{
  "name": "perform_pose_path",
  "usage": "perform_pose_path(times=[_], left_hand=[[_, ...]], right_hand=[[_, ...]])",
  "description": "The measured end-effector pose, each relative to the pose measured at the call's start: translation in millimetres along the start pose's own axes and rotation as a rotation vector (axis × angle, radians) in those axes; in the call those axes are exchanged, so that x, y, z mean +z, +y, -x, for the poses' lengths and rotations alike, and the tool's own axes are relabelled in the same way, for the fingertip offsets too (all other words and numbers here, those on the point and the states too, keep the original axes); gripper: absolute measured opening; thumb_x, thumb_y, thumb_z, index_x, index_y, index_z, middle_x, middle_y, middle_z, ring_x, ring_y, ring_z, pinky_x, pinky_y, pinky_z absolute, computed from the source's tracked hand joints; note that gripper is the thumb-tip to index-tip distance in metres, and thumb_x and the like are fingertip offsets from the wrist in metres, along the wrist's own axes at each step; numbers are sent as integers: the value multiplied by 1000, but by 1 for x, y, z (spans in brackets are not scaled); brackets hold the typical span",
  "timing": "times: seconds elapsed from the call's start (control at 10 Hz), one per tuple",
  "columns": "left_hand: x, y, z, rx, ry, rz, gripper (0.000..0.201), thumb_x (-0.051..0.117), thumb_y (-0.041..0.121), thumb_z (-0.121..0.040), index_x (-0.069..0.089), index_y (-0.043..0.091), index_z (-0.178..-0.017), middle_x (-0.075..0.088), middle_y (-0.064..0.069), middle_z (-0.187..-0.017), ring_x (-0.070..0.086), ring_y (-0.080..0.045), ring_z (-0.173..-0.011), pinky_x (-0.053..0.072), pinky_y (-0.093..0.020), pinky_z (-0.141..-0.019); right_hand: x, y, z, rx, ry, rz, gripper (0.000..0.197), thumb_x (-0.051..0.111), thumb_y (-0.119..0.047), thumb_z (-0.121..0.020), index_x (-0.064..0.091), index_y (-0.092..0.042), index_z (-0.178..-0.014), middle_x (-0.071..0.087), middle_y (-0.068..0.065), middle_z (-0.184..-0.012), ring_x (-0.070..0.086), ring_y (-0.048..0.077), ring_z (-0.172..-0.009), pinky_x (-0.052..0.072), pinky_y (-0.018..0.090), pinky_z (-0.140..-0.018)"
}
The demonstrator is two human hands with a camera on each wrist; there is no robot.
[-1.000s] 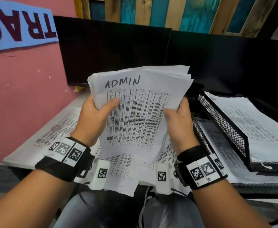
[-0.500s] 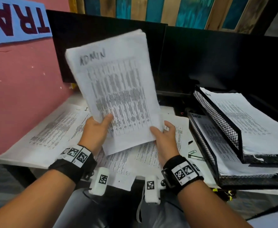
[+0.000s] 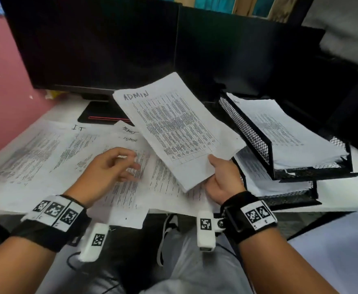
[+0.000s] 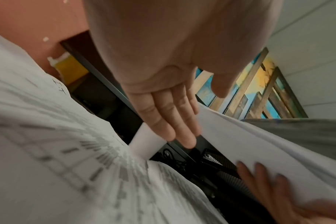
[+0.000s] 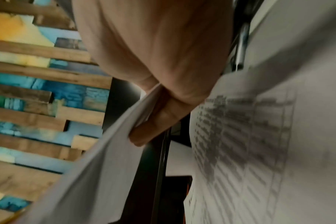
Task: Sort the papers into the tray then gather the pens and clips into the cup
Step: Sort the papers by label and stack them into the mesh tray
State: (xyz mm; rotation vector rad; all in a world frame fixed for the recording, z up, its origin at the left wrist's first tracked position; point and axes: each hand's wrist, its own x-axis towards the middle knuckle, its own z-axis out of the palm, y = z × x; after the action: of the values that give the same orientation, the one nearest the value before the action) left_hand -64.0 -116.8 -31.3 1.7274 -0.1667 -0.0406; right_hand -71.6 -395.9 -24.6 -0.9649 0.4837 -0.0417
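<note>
My right hand (image 3: pixel 217 176) grips the lower edge of a stack of printed sheets marked ADMIN (image 3: pixel 171 128), held tilted above the desk, its thumb on top. In the right wrist view the stack (image 5: pixel 98 163) bends over my fingers (image 5: pixel 153 125). My left hand (image 3: pixel 112 164) hovers open over the loose papers (image 3: pixel 46 153) spread on the desk, fingers straight in the left wrist view (image 4: pixel 175 121). A two-tier black mesh tray (image 3: pixel 250 134) stands at the right, both tiers holding papers (image 3: pixel 284 132). No pens, clips or cup show.
Two dark monitors (image 3: pixel 101 45) stand behind the desk, one base (image 3: pixel 101 113) under the held stack. A pink wall (image 3: pixel 2 81) runs along the left. Sheets marked I.T (image 3: pixel 78 128) and ADMIN (image 3: pixel 130 139) lie among the loose papers, some overhanging the desk's front edge (image 3: pixel 118 217).
My left hand has let go of the ADMIN stack and dropped over the desk papers. The right hand alone has lowered the stack and swung it right, toward the tray.
</note>
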Motion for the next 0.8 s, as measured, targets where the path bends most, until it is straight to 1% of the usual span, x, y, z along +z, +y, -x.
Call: perform_pose_path(times=[0.1, 0.2, 0.3, 0.4, 0.5, 0.6, 0.7, 0.8], left_hand=[[-16, -13, 3, -9, -12, -146, 9, 76, 41, -91, 76, 37, -99, 83, 8, -100, 80, -17, -85, 52, -51, -104], [-25, -24, 8, -13, -19, -252, 9, 75, 36, -95, 75, 44, -101, 83, 12, -98, 78, -13, -95, 50, -50, -109], [-32, -30, 14, -45, -36, -248, 29, 81, 61, -80, 76, 41, -100, 83, 9, -96, 77, -15, -96, 53, -44, -99], [-33, -39, 15, -76, -23, -227, 25, 83, 53, -78, 78, 39, -98, 84, 3, -97, 71, 1, -66, 48, -36, -74], [-34, -46, 16, -73, 10, -246, 13, 77, 30, -94, 80, 42, -90, 84, 4, -95, 68, 2, -63, 46, -34, -74], [-35, -56, 17, -72, 40, -194, 46, 78, 79, -68, 81, 40, -92, 83, 7, -97, 76, -17, -88, 52, -43, -87], [-31, -51, 18, -43, 86, -213, 6, 78, 46, -89, 81, 40, -90, 83, 8, -95, 77, -20, -102, 52, -53, -106], [-31, -49, 19, -37, 72, -217, 7, 77, 35, -92, 82, 40, -89, 83, 10, -95, 75, -22, -106, 48, -55, -111]], right_hand=[[-43, -12, 6, -37, 80, -39, 34, 50, -4, -107, 61, -5, -139, 76, 15, -127, 72, 31, -116, 54, 51, -108], [-83, -22, 18, -65, 149, -16, 31, 50, 0, -107, 60, 1, -136, 73, 20, -128, 79, 23, -90, 65, 38, -82], [-125, -24, 20, -124, 248, -28, 39, 50, -2, -106, 51, 4, -145, 67, 27, -132, 70, 30, -90, 56, 47, -100], [-158, -36, 21, -149, 325, -66, 38, 55, -18, -101, 63, 1, -132, 80, 14, -110, 76, 28, -98, 62, 38, -90], [-185, -47, 14, -187, 368, -169, 43, 51, -9, -104, 53, 4, -146, 80, 10, -103, 79, 19, -80, 64, 30, -70], [-191, -65, 13, -173, 443, -217, 49, 49, -2, -106, 42, 7, -153, 80, 15, -108, 76, 32, -97, 63, 30, -70], [-193, -82, 8, -209, 521, 375, 56, 64, -15, -101, 48, 3, -152, 62, 26, -143, 58, 42, -133, 49, 37, -107], [-185, -84, 0, -230, 557, 456, 48, 56, -31, -106, 59, 3, -140, 64, 25, -141, 61, 39, -131, 48, 36, -108]])
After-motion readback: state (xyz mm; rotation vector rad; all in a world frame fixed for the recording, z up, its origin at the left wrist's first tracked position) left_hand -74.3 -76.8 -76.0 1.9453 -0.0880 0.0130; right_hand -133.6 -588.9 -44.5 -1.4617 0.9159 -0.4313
